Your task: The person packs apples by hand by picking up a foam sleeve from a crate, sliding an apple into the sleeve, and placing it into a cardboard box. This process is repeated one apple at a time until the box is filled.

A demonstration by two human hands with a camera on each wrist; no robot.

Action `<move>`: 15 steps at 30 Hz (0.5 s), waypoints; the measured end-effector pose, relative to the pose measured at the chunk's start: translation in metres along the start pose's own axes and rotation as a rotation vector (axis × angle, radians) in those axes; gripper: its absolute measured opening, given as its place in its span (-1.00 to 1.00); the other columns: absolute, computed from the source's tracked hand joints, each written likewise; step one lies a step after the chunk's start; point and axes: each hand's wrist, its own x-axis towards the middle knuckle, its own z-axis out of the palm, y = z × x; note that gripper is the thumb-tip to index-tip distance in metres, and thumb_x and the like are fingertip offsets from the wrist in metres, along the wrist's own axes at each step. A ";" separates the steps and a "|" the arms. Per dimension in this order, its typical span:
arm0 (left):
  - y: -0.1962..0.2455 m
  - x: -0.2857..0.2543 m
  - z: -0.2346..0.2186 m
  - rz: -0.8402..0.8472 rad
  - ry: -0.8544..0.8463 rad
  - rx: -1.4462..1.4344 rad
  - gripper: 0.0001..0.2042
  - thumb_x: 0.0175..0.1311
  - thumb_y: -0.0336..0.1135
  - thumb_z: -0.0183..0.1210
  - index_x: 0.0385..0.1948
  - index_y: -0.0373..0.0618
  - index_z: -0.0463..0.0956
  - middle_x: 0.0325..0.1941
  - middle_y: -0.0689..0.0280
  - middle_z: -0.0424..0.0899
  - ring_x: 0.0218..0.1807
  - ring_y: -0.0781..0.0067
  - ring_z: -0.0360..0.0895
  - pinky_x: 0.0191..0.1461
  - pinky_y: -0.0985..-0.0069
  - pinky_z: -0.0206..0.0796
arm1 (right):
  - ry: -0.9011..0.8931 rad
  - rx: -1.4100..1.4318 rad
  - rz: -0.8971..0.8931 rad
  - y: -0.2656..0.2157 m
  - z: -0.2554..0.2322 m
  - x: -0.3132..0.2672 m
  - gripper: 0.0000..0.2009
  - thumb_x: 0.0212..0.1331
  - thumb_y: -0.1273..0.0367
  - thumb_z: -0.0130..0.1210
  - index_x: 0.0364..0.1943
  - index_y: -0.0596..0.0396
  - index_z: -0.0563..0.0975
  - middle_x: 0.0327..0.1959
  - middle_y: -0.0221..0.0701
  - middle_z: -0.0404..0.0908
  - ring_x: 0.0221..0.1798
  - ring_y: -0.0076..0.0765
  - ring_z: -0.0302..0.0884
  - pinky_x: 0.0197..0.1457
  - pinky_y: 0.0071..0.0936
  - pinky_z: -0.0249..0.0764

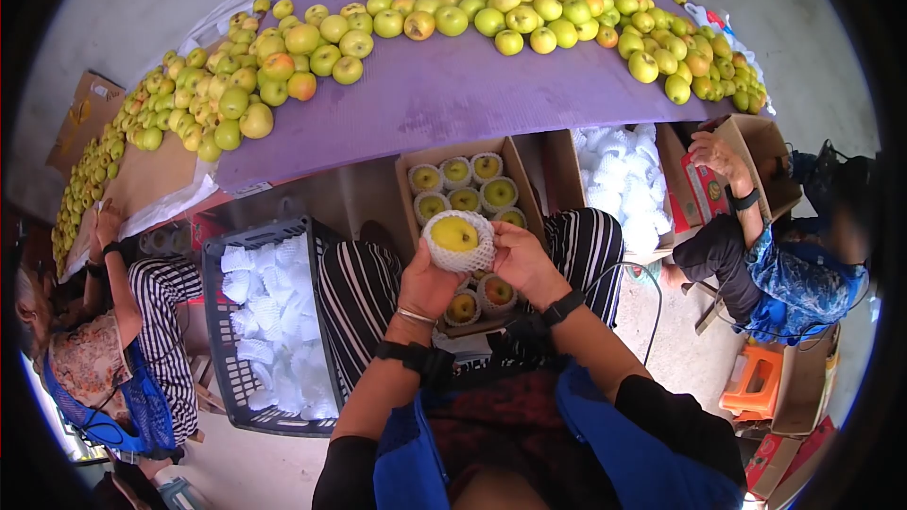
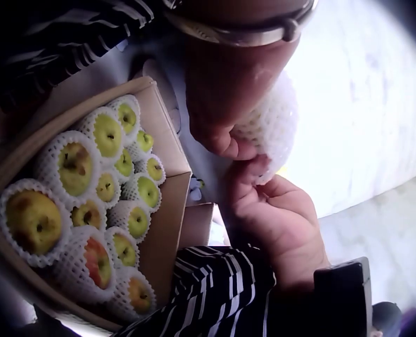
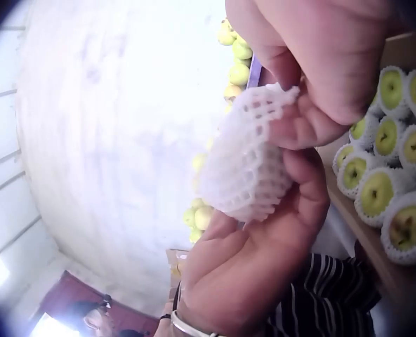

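Note:
Both my hands hold one yellow-green apple wrapped in a white foam net, just above a cardboard box on my lap. My left hand cups the net from below and the left. My right hand grips its right side, fingers curled on the net. The box holds several netted apples in rows.
A purple mat on the ground ahead carries heaps of loose green apples. A dark crate of foam nets stands at my left, another box of nets at my right. People sit on both sides.

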 end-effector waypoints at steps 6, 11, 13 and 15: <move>-0.003 0.000 -0.008 0.018 0.083 -0.047 -0.54 0.20 0.06 -0.25 0.04 0.00 0.21 0.10 0.29 0.29 0.10 0.25 0.23 0.04 0.27 0.11 | -0.099 0.217 0.020 0.004 0.010 -0.001 -0.79 0.09 0.44 -0.10 -0.20 0.26 0.37 -0.24 -0.35 0.46 -0.15 -0.36 0.43 -0.09 -0.38 0.40; -0.003 0.000 0.002 0.050 0.096 -0.110 -0.57 0.22 0.02 -0.26 0.02 0.01 0.23 0.09 0.31 0.30 0.11 0.24 0.23 0.07 0.26 0.11 | -0.165 -0.058 -0.014 0.007 -0.004 0.001 -0.84 0.12 0.40 -0.10 -0.24 0.12 0.39 -0.32 -0.38 0.48 -0.23 -0.42 0.45 -0.17 -0.45 0.41; -0.001 0.000 0.002 0.067 0.128 -0.132 -0.58 0.22 0.01 -0.27 0.01 -0.01 0.24 0.08 0.30 0.31 0.11 0.24 0.24 0.09 0.25 0.11 | -0.052 -0.334 -0.006 0.005 0.000 -0.001 -0.85 0.11 0.40 -0.09 -0.25 0.12 0.39 -0.37 -0.42 0.48 -0.33 -0.49 0.45 -0.30 -0.50 0.41; 0.003 -0.001 0.005 0.060 0.121 -0.160 -0.59 0.24 0.00 -0.29 -0.01 -0.04 0.25 0.06 0.29 0.34 0.10 0.25 0.27 0.11 0.22 0.13 | 0.063 -0.609 0.002 0.004 -0.001 0.001 -0.85 0.10 0.40 -0.07 -0.26 0.12 0.39 -0.43 -0.46 0.48 -0.43 -0.55 0.44 -0.43 -0.54 0.41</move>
